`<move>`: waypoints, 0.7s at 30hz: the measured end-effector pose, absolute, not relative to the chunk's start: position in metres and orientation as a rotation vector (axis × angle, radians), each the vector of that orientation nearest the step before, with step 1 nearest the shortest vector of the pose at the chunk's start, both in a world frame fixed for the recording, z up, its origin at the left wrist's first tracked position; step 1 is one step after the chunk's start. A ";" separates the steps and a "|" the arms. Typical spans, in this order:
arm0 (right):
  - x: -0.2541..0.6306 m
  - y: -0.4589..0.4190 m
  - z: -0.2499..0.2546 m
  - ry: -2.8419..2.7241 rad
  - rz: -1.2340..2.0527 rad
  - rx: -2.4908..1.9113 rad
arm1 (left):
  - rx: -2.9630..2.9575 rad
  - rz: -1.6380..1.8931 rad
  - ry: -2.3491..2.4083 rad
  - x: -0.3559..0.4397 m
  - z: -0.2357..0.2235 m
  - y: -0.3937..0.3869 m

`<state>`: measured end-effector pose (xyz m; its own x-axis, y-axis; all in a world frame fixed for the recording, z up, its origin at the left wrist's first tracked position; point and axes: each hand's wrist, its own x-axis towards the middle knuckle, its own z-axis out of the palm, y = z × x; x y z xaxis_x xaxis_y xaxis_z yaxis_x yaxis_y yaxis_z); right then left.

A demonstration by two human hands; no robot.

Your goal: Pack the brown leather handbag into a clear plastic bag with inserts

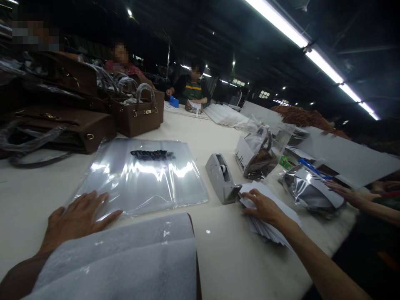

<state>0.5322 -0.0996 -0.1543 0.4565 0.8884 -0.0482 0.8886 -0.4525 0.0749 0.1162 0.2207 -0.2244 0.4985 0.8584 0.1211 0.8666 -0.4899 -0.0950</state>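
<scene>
My left hand lies flat, fingers spread, on the near left corner of a stack of clear plastic bags with a black print on top. My right hand rests on a stack of white paper cards, its fingers closing on the top card's far edge beside a grey tape dispenser. A grey-white padded wrap lies folded in front of me, over my left forearm.
Brown leather handbags with wrapped handles crowd the left of the white table. A bagged item with a label stands behind the dispenser. A co-worker's hand holds a silver-wrapped bundle at right. Two people sit at the far end.
</scene>
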 end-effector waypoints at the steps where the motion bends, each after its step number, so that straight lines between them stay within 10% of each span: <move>1: 0.531 -0.102 -0.153 1.596 -0.005 2.615 | -2.607 -0.068 -1.506 0.116 -0.224 0.221; 21: 0.506 -0.127 -0.167 1.505 0.367 2.879 | -2.678 -0.163 -1.563 0.115 -0.220 0.217</move>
<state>0.5056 -0.1268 -0.1666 0.5528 0.7932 0.2555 0.8219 -0.5696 -0.0098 0.1150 0.2168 -0.2197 0.4881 0.8660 0.1087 0.8698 -0.4930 0.0214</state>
